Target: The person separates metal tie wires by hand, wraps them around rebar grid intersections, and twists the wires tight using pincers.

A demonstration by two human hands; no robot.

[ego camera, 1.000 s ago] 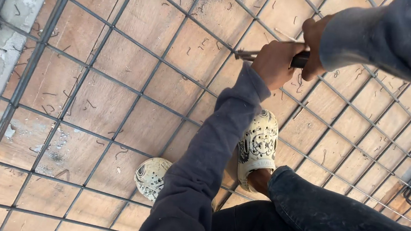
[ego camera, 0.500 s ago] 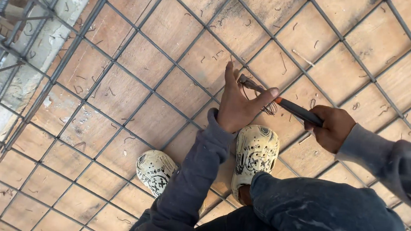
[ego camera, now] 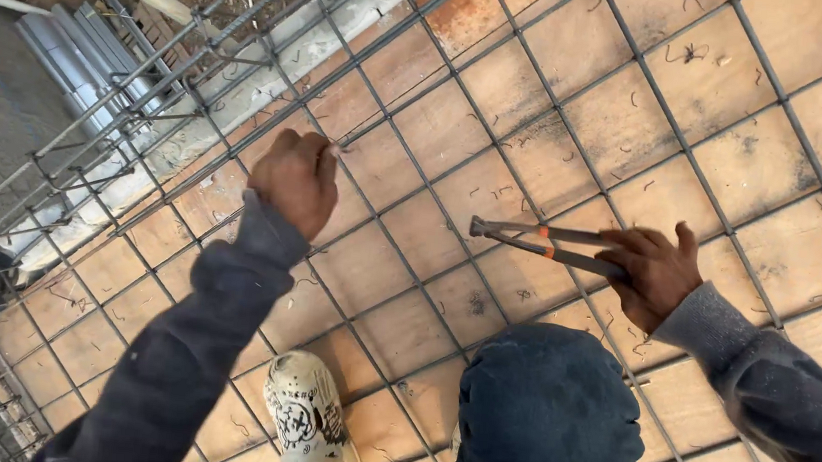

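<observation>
Left hand (ego camera: pixel 296 178), fingers curled together on a rebar grid (ego camera: pixel 408 155) crossing; right hand (ego camera: pixel 653 274), fingers clamped around pincers (ego camera: pixel 540 244), whose head points away from the fingertips.

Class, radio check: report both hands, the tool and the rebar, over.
Left hand fisted at a rebar grid crossing. Right hand gripping pincers, jaws above the bars. Shoe on grid, nothing between.

We see our left hand (ego camera: pixel 296 178) fisted on a bar of the rebar grid (ego camera: pixel 504 99) over plywood formwork (ego camera: pixel 741 142). Our right hand (ego camera: pixel 653 274) grips the pincers (ego camera: pixel 536 241) by their handles, head pointing left, just above the mesh. White patterned shoe (ego camera: pixel 309 430) stands on the bars beside our dark-trousered knee (ego camera: pixel 549 415).
</observation>
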